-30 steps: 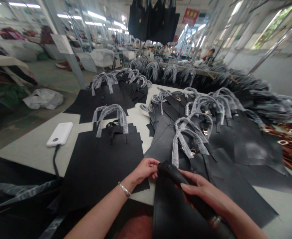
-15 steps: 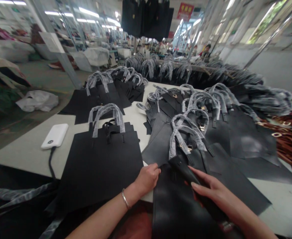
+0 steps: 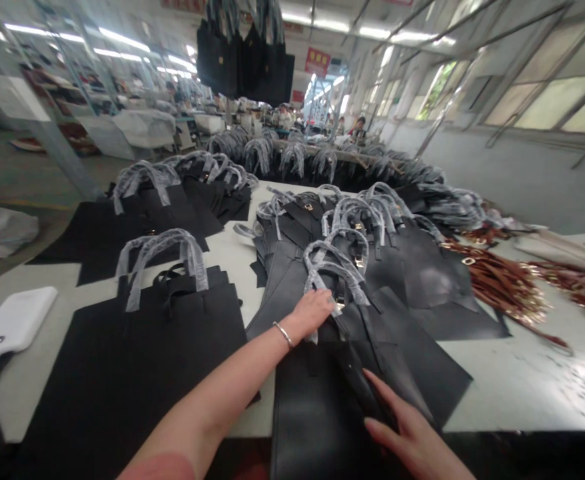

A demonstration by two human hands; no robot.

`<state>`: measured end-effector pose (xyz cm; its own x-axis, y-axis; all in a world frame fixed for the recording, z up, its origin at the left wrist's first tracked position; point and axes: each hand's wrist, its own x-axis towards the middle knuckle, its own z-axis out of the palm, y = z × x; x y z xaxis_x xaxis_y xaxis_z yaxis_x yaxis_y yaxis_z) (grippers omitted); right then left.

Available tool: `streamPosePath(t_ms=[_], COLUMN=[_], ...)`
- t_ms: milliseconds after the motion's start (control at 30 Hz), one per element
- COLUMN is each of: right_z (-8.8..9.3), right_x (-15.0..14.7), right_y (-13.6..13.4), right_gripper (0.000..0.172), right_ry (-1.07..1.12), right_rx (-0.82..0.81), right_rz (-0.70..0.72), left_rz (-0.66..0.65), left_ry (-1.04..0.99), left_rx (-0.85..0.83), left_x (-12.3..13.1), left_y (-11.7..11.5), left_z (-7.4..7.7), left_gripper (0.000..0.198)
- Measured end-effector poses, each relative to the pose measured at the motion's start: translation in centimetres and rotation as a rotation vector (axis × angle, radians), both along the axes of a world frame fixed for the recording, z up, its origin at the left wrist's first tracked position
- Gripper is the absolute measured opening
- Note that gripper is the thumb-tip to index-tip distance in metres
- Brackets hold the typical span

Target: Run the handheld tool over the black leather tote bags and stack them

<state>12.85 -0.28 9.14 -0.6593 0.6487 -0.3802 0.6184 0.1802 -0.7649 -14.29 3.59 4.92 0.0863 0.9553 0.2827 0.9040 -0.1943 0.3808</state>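
My left hand (image 3: pixel 315 309) is at the plastic-wrapped handles (image 3: pixel 335 257) of a black bag in the nearer right-hand group, its fingers curled over one handle's lower end. The fingertips are partly hidden. My right hand (image 3: pixel 405 427) grips the folded upper edge of the nearest black bag (image 3: pixel 317 413), thumb on one side and fingers on the other. That bag hangs over the table's front edge, its lower part out of frame. To the left lies another flat black bag (image 3: pixel 142 360) with wrapped handles standing up.
More black bags (image 3: pixel 437 267) overlap on the right, with others (image 3: pixel 122 230) at back left. A white power bank (image 3: pixel 15 323) with a dark cable lies far left. Brown straps (image 3: pixel 502 280) with gold hardware are heaped right on the pale table (image 3: pixel 522 387). Bags (image 3: pixel 242 63) hang overhead.
My left hand has left the near bag's top edge and moved forward to the wrapped handles. My right hand keeps its grip on the near bag. The view has turned right.
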Motion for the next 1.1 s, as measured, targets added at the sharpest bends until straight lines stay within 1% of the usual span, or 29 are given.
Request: streamPosePath(t_ms=[67,133,233,300,367,400,467,500,567,600,633,700,733,767,833,933,1100], right_z=[-0.8,-1.5,-2.5,-2.8,-2.9,-2.9,-2.8,-2.8,-2.7,-2.6,-2.4,-1.8,-1.4,-1.0,0.0,0.9,1.4], right_x=[0.4,0.5,0.1,-0.3,-0.5,-0.5,-0.6,-0.6,-0.7,-0.7,-0.8,-0.8,-0.7,-0.6,-0.1,0.8,1.4], right_y=[-0.8,-1.7,-2.8,-3.2,-3.3,-3.4,-3.3,-3.2,-2.9,-2.7,-2.5,-2.2,-2.1,-2.0,-2.0,-1.9,-2.0], right_gripper=[0.077,0.078,0.080,0.080,0.079,0.079,0.080,0.080,0.079,0.079,0.078,0.074,0.072,0.071,0.070,0.075,0.076], right_ry=[-0.006,-0.008,0.020,0.029,0.023,0.018,0.012,0.017,0.046,0.066,0.089,0.140,0.163,0.183,0.194,0.187,0.225], right_rx=[0.040,0.061,0.120,0.171,0.203,0.209,0.203,0.199,0.200,0.203,0.205,0.190,0.160,0.113,-0.020,-0.177,-0.278], right_rz=[-0.001,-0.009,-0.045,-0.081,-0.111,-0.121,-0.133,-0.134,-0.127,-0.121,-0.118,-0.122,-0.129,-0.138,-0.157,-0.183,-0.172], left_rz=[-0.047,-0.167,-0.348,-0.388,-0.382,-0.354,-0.234,-0.159,-0.033,0.007,0.040,0.120,0.165,0.201,0.233,0.239,0.291], left_ry=[0.069,0.136,0.196,0.208,0.186,0.160,0.088,0.040,-0.111,-0.231,-0.389,-0.784,-0.983,-1.157,-1.405,-1.575,-1.642], left_rx=[-0.019,-0.017,0.000,0.008,-0.024,-0.061,-0.167,-0.220,-0.308,-0.354,-0.399,-0.466,-0.474,-0.465,-0.419,-0.368,-0.336], left_x=[-0.6,-1.2,-1.6,-1.3,-0.6,-0.2,0.6,0.9,1.6,2.0,2.4,3.3,3.7,4.1,4.9,5.6,6.3], left_y=[1.1,1.6,1.4,0.6,-0.8,-1.7,-3.6,-4.5,-6.1,-6.8,-7.3,-8.1,-8.4,-8.6,-8.7,-8.6,-8.5], left_z=[0.1,0.4,1.4,2.5,3.7,4.3,5.0,5.0,4.5,3.9,3.2,1.4,0.5,-0.3,-1.5,-2.2,-2.0], left_gripper=[0.017,0.016,0.018,0.017,0.012,0.009,0.010,0.011,0.016,0.019,0.022,0.028,0.030,0.033,0.038,0.042,0.039])
